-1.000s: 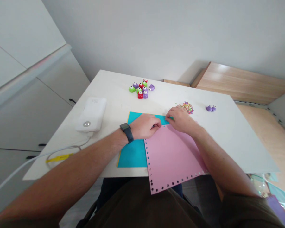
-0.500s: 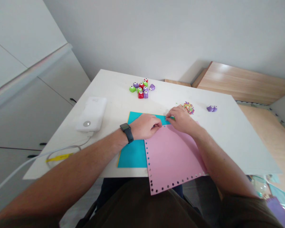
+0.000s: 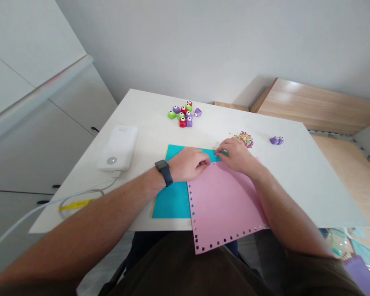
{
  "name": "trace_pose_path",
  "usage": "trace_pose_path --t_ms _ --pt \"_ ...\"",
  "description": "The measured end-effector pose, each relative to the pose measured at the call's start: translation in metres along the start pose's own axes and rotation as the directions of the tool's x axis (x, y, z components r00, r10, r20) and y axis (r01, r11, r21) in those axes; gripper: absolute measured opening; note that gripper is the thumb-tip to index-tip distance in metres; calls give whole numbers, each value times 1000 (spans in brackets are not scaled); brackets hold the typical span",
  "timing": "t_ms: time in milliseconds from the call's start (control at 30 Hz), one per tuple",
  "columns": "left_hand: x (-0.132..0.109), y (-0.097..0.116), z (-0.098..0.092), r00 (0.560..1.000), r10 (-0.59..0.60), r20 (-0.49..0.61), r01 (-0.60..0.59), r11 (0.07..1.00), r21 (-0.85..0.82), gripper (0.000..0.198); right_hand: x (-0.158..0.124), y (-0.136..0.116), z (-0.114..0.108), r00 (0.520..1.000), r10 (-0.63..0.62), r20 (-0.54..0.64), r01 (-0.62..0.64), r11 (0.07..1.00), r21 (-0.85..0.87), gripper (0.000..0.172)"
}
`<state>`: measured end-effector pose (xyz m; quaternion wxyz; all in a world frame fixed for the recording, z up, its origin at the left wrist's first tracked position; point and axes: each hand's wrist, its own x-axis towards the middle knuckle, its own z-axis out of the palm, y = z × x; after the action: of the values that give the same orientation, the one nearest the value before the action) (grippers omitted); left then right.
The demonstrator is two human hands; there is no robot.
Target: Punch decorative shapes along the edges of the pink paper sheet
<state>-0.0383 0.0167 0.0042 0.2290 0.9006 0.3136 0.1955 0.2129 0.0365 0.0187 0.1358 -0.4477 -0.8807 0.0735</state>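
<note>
A pink sheet of paper (image 3: 228, 197) with small star-shaped holes along its left and bottom edges lies partly over a blue sheet (image 3: 172, 201) and hangs past the table's front edge. My left hand (image 3: 191, 163), a dark watch on its wrist, is curled closed at the pink sheet's upper left edge; its fingertips are mostly hidden. Close by on the right, my right hand (image 3: 236, 154) pinches its thumb and fingers together over the blue sheet's top. A bit of green shows under those fingers, too covered to name.
Several red, green and purple craft punches (image 3: 183, 116) stand at the back of the white table (image 3: 302, 185). Tiny colourful paper bits (image 3: 246, 139) are piled beyond my right hand. Two purple punches (image 3: 276, 140) sit at right. A white power bank (image 3: 119, 147) with a cable lies left.
Both hands and the pink sheet stay almost where they were. The fingers of my right hand shift very slightly, and the whole view moves a little.
</note>
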Motion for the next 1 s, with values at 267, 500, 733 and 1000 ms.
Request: trace_pose_path --t_ms 267,500,733,1000 --pt "-1 0 0 1000 -3 7 3 1000 9 16 -4 3 -2 1000 -6 -24 6 1000 -3 11" --pt "0 -1 1 1000 -12 12 12 1000 9 16 -4 6 2 1000 14 -24 -14 1000 10 12" --pt "0 1 -1 999 -23 26 23 1000 6 16 -3 2 6 999 45 17 -45 999 -6 12" --pt "1 2 -1 999 -42 30 42 999 16 17 0 1 7 997 63 35 -62 998 -11 10"
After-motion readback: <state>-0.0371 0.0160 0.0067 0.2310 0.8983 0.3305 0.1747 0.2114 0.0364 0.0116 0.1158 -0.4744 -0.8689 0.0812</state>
